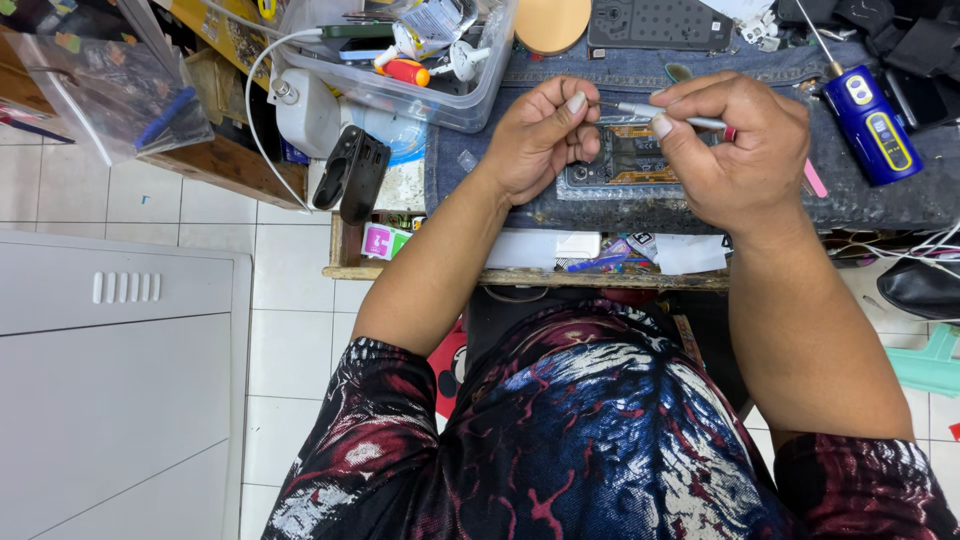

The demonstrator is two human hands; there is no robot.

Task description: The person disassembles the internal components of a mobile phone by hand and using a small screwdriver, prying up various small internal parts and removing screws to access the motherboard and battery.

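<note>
A person's right hand (740,150) pinches a slim metal screwdriver (665,114) between thumb and forefinger, its shaft pointing toward nine o'clock. The left hand (545,135) meets it there, fingers curled inward and thumb and forefinger pressed together at the tool's tip; whether they grip the tip itself or some small part cannot be told. Directly beneath and between both hands lies an opened smartphone (625,160), its back cover off and its orange and dark internals exposed, partly hidden by the knuckles.

The phone rests on a blue denim cloth (850,195) spread over a crowded wooden workbench (520,275). At three o'clock from the hands lies a blue handheld tool with a yellow panel (870,125). At eleven o'clock stands a clear plastic bin (440,95) of odds and ends, including a red-handled screwdriver (405,72). At twelve o'clock sit a round wooden disc (552,22) and a dark perforated plate (660,22). At nine o'clock a white cable (255,110) loops near a black clip-like object (350,175).

Below the bench, at seven o'clock, white floor tiles (290,340) meet a grey cabinet (110,380). The person's patterned dark shirt (600,440) fills the six o'clock foreground.
</note>
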